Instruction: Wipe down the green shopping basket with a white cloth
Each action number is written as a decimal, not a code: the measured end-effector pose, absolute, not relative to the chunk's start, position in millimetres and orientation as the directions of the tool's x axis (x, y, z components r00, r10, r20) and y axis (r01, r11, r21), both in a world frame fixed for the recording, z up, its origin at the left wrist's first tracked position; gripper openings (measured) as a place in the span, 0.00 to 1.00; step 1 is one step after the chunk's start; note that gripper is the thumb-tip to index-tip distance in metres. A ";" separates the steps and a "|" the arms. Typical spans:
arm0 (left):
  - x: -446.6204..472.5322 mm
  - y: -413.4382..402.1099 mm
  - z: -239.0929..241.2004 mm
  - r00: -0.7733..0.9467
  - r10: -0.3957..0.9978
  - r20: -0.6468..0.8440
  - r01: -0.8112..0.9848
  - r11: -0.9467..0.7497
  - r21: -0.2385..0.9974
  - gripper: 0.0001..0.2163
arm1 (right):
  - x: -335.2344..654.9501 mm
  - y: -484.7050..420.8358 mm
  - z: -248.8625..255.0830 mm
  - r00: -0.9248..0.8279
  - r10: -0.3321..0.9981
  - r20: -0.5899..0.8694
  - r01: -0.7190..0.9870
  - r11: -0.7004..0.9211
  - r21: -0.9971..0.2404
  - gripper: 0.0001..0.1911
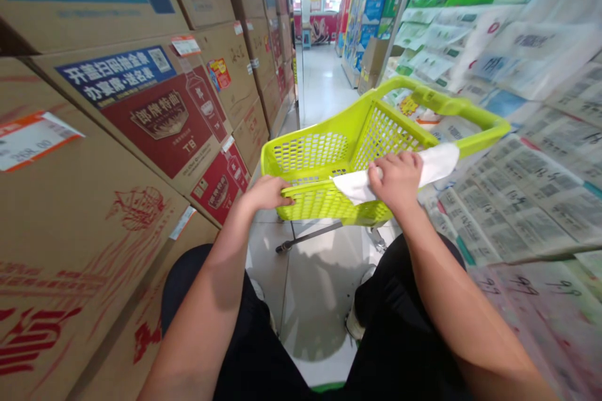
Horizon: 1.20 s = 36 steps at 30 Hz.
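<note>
In front of my knees stands a lime-green plastic shopping cart (310,150) with lattice walls and a looped handle (484,128) at its right end. My left hand (271,193) grips the rim at the cart's near left corner, fingers curled over the edge. A white cloth (439,166) lies over the near rim, and my right hand (399,178) is closed on it, pressing it against the rim. The cloth sticks out on both sides of that hand. Inside, the basket's visible floor holds nothing that I can make out.
Stacked cardboard cartons (155,119) with price tags line the left side. Shelves of packaged tissue (527,182) stand close on the right. Beyond the cart a tiled aisle (324,88) runs back to an open carton (374,62), a blue stool (306,36) and a person (305,6).
</note>
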State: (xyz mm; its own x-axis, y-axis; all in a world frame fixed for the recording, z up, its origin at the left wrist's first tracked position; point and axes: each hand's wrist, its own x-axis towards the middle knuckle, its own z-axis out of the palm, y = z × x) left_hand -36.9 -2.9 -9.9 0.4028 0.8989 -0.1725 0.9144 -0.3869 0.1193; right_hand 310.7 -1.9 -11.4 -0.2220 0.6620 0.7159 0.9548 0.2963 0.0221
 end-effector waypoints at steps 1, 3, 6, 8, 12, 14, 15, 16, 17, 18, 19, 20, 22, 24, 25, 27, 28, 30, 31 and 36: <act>-33.6 -4.1 -8.2 0.405 0.893 -0.196 0.914 -0.390 0.114 0.17 | 295.6 -9.0 -14.5 -0.293 0.673 0.679 0.931 0.362 0.043 0.19; -27.6 -6.7 -5.2 0.408 0.882 -0.238 0.913 -0.396 0.097 0.17 | 267.1 -22.5 -20.1 -0.407 0.681 0.609 0.880 0.471 0.061 0.19; -22.8 -10.7 -2.4 0.381 0.885 -0.267 0.924 -0.374 0.082 0.18 | 247.9 -31.2 -23.5 -0.462 0.675 0.575 0.848 0.527 0.063 0.19; -23.2 -12.7 -1.3 0.387 0.875 -0.292 0.922 -0.359 0.146 0.17 | 258.9 -25.7 -21.2 -0.419 0.682 0.599 0.870 0.491 0.050 0.20; -25.3 -12.7 -0.1 0.377 0.870 -0.317 0.924 -0.333 0.186 0.18 | 315.1 -0.6 -9.8 -0.190 0.641 0.744 0.956 0.292 -0.007 0.20; -22.3 -11.3 -1.3 0.327 0.901 -0.284 0.944 -0.302 0.129 0.19 | 334.6 8.5 -5.9 -0.102 0.606 0.789 0.977 0.212 -0.036 0.19; -19.6 -10.5 -2.4 0.304 0.917 -0.258 0.952 -0.287 0.102 0.20 | 337.1 10.2 -5.7 -0.083 0.594 0.800 0.981 0.190 -0.039 0.18; -16.3 -9.9 -3.6 0.286 0.930 -0.232 0.958 -0.275 0.081 0.20 | 334.3 9.7 -6.8 -0.085 0.588 0.805 0.982 0.187 -0.033 0.18; -12.7 -9.5 -4.8 0.272 0.939 -0.210 0.962 -0.265 0.064 0.20 | 326.3 7.0 -9.1 -0.105 0.589 0.802 0.979 0.202 -0.020 0.17; -9.3 -9.3 -5.7 0.264 0.945 -0.195 0.965 -0.259 0.052 0.19 | 314.1 2.6 -12.5 -0.140 0.596 0.791 0.973 0.230 -0.001 0.16; -6.2 -9.3 -6.4 0.259 0.947 -0.192 0.966 -0.255 0.049 0.20 | 298.9 -3.0 -16.5 -0.190 0.609 0.770 0.960 0.280 0.015 0.16; -3.8 -9.4 -6.7 0.258 0.946 -0.196 0.966 -0.253 0.053 0.20 | 282.2 -9.3 -20.7 -0.259 0.630 0.732 0.937 0.347 0.032 0.16; -2.2 -9.3 -6.6 0.258 0.941 -0.218 0.966 -0.248 0.073 0.22 | 250.5 -20.6 -28.2 -0.375 0.662 0.649 0.888 0.456 0.048 0.16; -5.1 -8.0 -6.1 0.269 0.934 -0.235 0.962 -0.251 0.103 0.25 | 229.1 -26.6 -33.2 -0.412 0.660 0.628 0.863 0.505 0.036 0.18; -8.0 -6.7 -5.9 0.281 0.930 -0.235 0.958 -0.259 0.120 0.26 | 224.2 -26.9 -34.5 -0.423 0.656 0.625 0.856 0.516 0.037 0.18; -15.5 -3.1 -5.7 0.290 0.930 -0.227 0.954 -0.262 0.145 0.28 | 226.6 -21.9 -34.2 -0.424 0.645 0.635 0.857 0.513 0.051 0.18; -19.6 -1.1 -5.7 0.283 0.932 -0.226 0.955 -0.253 0.153 0.29 | 233.4 -17.3 -32.5 -0.412 0.641 0.648 0.867 0.495 0.061 0.18; -26.8 2.5 -6.0 0.252 0.939 -0.233 0.963 -0.220 0.155 0.29 | 255.4 -5.3 -26.3 -0.342 0.635 0.693 0.906 0.419 0.063 0.18; -29.5 3.7 -6.4 0.238 0.942 -0.235 0.966 -0.206 0.154 0.29 | 268.8 1.3 -22.2 -0.291 0.630 0.720 0.929 0.366 0.055 0.17; -28.0 2.8 -11.4 0.237 0.954 -0.181 0.968 -0.217 0.125 0.25 | 315.7 24.1 -6.3 -0.068 0.587 0.806 0.991 0.135 -0.014 0.15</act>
State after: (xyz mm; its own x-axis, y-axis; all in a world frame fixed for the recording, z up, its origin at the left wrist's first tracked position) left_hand -28.0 2.8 -11.4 0.2374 0.9545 -0.1805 0.9681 -0.2171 0.1249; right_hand 315.7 24.1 -6.3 -0.0685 0.5874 0.8064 0.9908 0.1348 -0.0140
